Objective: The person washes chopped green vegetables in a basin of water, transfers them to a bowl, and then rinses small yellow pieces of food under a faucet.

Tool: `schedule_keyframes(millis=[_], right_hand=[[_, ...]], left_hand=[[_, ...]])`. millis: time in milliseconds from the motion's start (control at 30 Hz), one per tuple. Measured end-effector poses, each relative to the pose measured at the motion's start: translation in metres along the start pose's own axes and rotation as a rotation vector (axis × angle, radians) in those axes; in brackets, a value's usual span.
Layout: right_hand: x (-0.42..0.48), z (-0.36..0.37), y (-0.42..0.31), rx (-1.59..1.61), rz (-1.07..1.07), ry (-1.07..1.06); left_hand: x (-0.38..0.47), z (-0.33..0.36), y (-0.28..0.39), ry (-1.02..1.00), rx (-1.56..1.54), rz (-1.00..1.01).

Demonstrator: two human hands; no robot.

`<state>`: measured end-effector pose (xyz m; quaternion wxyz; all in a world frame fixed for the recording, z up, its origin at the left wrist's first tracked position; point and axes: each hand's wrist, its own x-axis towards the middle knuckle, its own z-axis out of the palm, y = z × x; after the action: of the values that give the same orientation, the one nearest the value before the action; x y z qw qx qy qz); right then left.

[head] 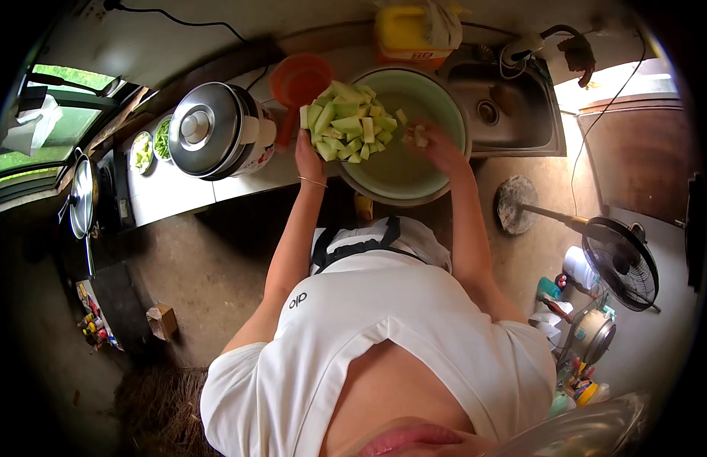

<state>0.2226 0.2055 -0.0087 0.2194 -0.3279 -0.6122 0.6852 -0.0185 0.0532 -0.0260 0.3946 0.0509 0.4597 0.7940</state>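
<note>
A heap of cut pale-green vegetable pieces (350, 123) rises beside and partly over the left side of a large green basin (410, 183). My left hand (311, 155) is closed on the left edge of that heap; whatever container lies under it is hidden. Over the basin, my right hand (436, 145) holds a few small pieces in its fingers, and one more piece shows just beside them. Cloudy water appears to stand in the basin. An orange plastic dipper (299, 77) lies behind the heap, its handle pointing towards me.
Right of the basin is a steel sink (519, 143). A lidded metal pot (199, 131) and small dishes of cut greens (142, 153) occupy the tiled counter at left. A yellow container (407, 31) stands behind the basin. On the right are a standing fan (619, 263) and its base (516, 205).
</note>
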Motion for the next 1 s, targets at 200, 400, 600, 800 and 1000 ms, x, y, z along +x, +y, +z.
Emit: schedule_keyframes(millis=[200,400,600,800,1000], right_hand=[[0.006,0.005,-0.024,-0.165,0.383,0.212],[-0.030,0.070,-0.108,-0.668,-0.247,0.320],[-0.029,0.167,-0.109,-0.988,-0.776,0.141],[-0.014,0.182,-0.090,-1.456,-0.703,0.121],[-0.024,0.174,-0.088,-1.361,-0.852,0.150]], left_hand=[[-0.005,0.000,0.003,0.003,0.000,-0.018],[-0.010,-0.003,0.006,0.054,0.015,0.013],[-0.006,-0.002,-0.004,-0.087,0.109,0.115],[-0.006,-0.006,-0.021,-0.192,0.193,0.267],[-0.015,0.002,-0.004,-0.086,0.101,0.184]])
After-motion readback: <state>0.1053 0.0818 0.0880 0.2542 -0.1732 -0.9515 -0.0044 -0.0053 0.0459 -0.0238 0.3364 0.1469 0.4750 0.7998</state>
